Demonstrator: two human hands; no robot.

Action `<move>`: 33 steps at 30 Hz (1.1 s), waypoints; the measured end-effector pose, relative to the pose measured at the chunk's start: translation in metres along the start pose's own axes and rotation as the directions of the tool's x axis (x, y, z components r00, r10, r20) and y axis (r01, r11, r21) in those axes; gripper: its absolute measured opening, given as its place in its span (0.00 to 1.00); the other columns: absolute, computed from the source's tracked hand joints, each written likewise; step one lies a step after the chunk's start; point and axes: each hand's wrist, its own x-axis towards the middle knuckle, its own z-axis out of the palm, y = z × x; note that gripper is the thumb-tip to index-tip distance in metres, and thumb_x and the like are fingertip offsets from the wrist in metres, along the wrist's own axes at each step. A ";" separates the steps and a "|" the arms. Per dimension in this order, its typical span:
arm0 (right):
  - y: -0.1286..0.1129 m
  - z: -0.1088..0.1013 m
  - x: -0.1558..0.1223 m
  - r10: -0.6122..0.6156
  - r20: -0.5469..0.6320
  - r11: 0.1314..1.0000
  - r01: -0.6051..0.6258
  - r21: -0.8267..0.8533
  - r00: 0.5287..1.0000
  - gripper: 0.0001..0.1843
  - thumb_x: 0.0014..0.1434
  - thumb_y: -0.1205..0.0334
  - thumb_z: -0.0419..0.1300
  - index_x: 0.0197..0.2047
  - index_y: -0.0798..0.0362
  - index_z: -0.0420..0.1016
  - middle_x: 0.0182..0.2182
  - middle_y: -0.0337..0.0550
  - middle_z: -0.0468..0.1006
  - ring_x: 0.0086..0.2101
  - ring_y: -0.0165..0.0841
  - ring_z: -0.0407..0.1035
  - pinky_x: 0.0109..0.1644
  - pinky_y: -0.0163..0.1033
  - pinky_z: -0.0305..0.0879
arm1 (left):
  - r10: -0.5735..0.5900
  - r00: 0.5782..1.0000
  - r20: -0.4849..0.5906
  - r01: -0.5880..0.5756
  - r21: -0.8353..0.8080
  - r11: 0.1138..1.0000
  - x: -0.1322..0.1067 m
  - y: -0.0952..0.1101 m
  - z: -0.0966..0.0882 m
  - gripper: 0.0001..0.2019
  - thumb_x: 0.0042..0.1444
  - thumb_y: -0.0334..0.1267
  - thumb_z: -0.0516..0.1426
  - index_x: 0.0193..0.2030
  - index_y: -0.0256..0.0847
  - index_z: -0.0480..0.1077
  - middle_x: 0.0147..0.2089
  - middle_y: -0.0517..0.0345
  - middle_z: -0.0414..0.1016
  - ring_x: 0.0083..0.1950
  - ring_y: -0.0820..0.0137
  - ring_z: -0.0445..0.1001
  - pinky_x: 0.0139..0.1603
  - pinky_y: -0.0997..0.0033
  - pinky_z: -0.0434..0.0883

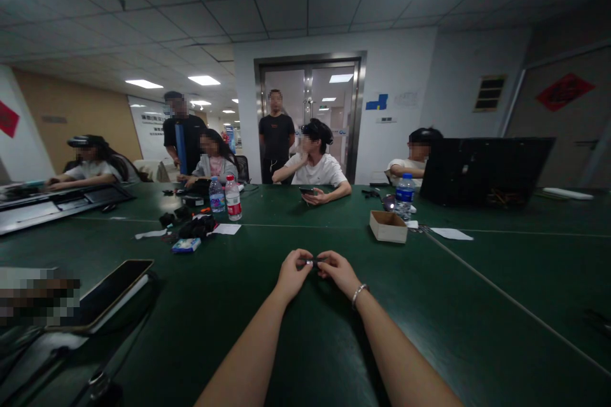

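Note:
Both my forearms reach out over a dark green table. My left hand and my right hand meet fingertip to fingertip above the table's middle. Between them they pinch a small dark object with a silvery end; it is too small to name. A bracelet sits on my right wrist. An open cardboard box stands a little beyond my right hand.
A phone lies at the near left. Two water bottles, dark clutter and a small blue pack sit at the left middle. Another bottle and a black laptop stand at the right. Several people sit or stand along the far side.

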 end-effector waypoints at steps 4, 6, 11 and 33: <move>0.001 0.000 0.000 -0.001 0.004 1.000 0.001 -0.022 1.000 0.16 0.45 0.59 0.64 0.36 0.57 0.68 0.21 0.36 0.72 0.23 0.29 0.69 0.26 0.34 0.65 | -0.090 0.996 -0.011 0.090 -0.017 0.996 0.001 -0.007 0.001 0.12 0.52 0.42 0.55 0.41 0.38 0.66 0.39 0.53 0.71 0.35 0.70 0.71 0.35 0.71 0.68; 0.002 0.000 0.000 0.002 0.006 1.000 -0.002 -0.024 1.000 0.16 0.44 0.58 0.64 0.36 0.57 0.68 0.22 0.37 0.72 0.23 0.29 0.69 0.27 0.34 0.65 | -0.110 0.994 0.021 0.110 -0.005 0.994 0.002 -0.011 0.003 0.12 0.53 0.44 0.53 0.39 0.38 0.66 0.32 0.55 0.70 0.32 0.71 0.71 0.31 0.72 0.67; 0.007 0.000 0.002 0.003 0.000 1.000 -0.003 -0.018 1.000 0.18 0.44 0.57 0.64 0.36 0.57 0.68 0.23 0.38 0.73 0.22 0.29 0.69 0.26 0.34 0.65 | -0.047 0.999 0.023 0.047 -0.023 0.999 0.003 -0.013 0.002 0.08 0.50 0.38 0.55 0.37 0.38 0.67 0.32 0.57 0.71 0.34 0.71 0.71 0.34 0.73 0.67; -0.003 -0.002 -0.003 0.008 0.051 1.000 -0.008 -0.007 0.999 0.21 0.43 0.58 0.66 0.40 0.58 0.71 0.24 0.40 0.74 0.25 0.30 0.70 0.30 0.36 0.66 | -0.070 0.998 0.010 0.070 -0.020 0.997 0.003 -0.005 -0.003 0.14 0.49 0.45 0.56 0.37 0.36 0.71 0.32 0.53 0.73 0.35 0.68 0.71 0.38 0.69 0.67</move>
